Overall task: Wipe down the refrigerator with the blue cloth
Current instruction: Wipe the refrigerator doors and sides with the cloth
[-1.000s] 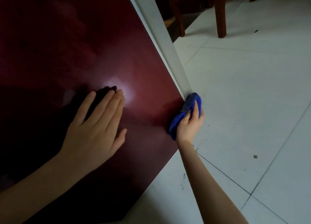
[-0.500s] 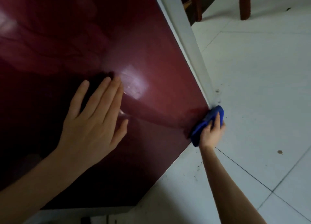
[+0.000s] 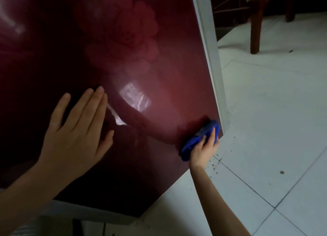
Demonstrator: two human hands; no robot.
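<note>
On my right hand (image 3: 203,151) the fingers (image 3: 212,135) curl over the bunched blue cloth (image 3: 190,146), pressing it to the refrigerator (image 3: 141,46) door's lower right corner (beside its white edge). My left hand (image 3: 76,129) lies flat on the door, fingers straight.

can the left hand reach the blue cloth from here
Probably yes: the left hand lies flat on the refrigerator door, bare door between it and the blue cloth, which the right hand grips.
</note>
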